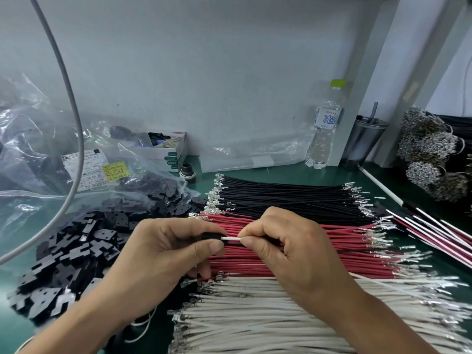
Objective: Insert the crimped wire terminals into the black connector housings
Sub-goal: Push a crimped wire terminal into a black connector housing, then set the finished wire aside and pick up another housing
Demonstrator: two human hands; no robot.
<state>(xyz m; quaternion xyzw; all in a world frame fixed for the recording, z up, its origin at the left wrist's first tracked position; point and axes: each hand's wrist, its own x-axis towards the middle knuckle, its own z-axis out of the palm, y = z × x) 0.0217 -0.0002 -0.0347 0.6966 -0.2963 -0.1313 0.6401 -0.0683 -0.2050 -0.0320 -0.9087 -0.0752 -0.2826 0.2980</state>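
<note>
A black connector housing (213,237) is held above the red wires, pinched between the thumb and the fingers of the left hand (163,249); a white wire (231,238) goes into its right end, and the right hand (288,249) pinches this wire between thumb and forefinger, very near to the housing; the terminal at the tip of the wire is hidden, so I cannot tell how deep it sits; both hands are above the green table (286,172), close to each other; under them lie three groups of wires with metal terminals on the ends — the black wires (293,198) farthest, the red wires (339,241) in the middle, the white wires (268,318) nearest to the person; at the left there is a big heap of loose black housings (76,249), which comes out of a clear plastic bag (33,139) with paper labels; behind stand a small open box (168,149) and, more to the right, a water bottle (324,126) with a green cap and a dark tumbler (362,141) — both near the wall; a grey cable (76,118) hangs in a curve at the left
</note>
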